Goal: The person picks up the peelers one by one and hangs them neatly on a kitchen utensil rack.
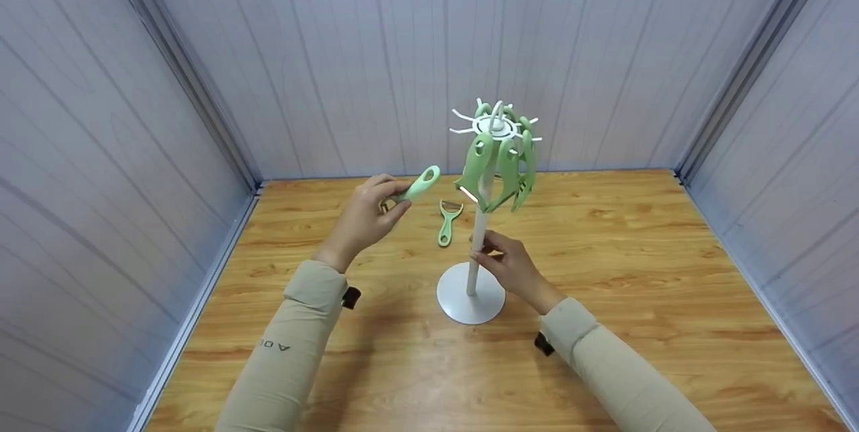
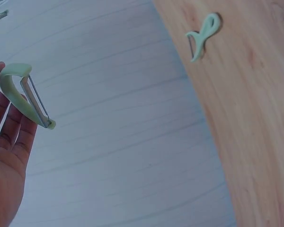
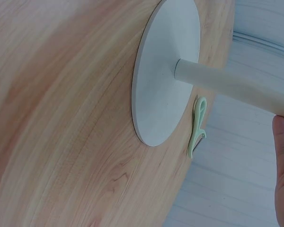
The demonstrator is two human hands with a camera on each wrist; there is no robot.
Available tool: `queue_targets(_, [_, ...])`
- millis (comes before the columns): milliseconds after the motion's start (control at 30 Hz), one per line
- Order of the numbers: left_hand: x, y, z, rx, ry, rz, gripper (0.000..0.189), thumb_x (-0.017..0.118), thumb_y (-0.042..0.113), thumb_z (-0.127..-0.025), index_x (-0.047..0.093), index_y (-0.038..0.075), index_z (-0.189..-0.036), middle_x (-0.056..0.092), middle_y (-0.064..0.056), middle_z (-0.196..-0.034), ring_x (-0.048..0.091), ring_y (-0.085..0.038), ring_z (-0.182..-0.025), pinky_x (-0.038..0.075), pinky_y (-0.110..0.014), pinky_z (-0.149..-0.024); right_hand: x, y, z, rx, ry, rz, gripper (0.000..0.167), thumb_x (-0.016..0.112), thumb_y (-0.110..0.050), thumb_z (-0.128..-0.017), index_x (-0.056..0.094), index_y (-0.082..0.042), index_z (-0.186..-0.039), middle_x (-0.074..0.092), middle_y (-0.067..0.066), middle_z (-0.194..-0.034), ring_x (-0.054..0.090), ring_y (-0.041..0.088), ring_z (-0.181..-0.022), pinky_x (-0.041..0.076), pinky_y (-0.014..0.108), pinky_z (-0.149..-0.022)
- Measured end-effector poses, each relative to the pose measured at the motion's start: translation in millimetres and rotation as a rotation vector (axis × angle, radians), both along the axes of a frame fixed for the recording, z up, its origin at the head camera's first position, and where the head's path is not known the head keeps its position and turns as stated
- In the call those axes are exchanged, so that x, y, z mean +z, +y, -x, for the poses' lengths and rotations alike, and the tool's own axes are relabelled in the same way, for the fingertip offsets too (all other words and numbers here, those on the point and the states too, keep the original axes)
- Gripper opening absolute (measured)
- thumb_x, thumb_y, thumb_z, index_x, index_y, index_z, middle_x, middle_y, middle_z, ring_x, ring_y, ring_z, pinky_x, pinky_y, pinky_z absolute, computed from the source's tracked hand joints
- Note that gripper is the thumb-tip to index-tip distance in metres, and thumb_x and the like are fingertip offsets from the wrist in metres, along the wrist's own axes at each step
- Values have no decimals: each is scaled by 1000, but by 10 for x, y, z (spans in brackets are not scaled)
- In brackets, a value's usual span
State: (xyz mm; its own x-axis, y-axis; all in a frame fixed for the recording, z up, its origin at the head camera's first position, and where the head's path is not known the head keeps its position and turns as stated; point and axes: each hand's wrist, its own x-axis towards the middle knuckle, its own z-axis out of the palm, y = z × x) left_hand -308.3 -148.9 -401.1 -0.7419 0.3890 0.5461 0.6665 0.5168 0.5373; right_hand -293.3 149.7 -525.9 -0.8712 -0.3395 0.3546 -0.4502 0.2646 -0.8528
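My left hand [image 1: 370,210] pinches a light green peeler [image 1: 424,183] above the table, left of a white stand. In the left wrist view that peeler [image 2: 22,97] shows its metal blade, pointing away from the palm. My right hand [image 1: 511,264] grips the pole [image 1: 478,231] of the stand between thumb and fingers, a little above its round base [image 1: 463,308]. Several green peelers [image 1: 478,164] hang from the hooks of the rack [image 1: 495,126] at the top; some hooks on its left side carry nothing. Another green peeler [image 1: 446,223] lies on the table behind the base.
The wooden table [image 1: 624,271] extends on both sides of the stand. Pale panelled walls [image 1: 402,49] enclose it at the back, left and right. Dark wrist cameras [image 1: 350,297] sit under both sleeves.
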Motion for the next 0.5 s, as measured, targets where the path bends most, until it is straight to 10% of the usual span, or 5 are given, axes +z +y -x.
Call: queue_targets(500, [456, 62, -91, -74, 169, -62, 26, 75, 3, -102, 76, -4, -127, 72, -18, -114, 71, -28, -100, 60, -36, -83, 17, -3, -11, -6, 11, -9, 25, 70, -9, -106, 69, 1, -128, 75, 20, -116, 72, 20, -105, 64, 29, -87])
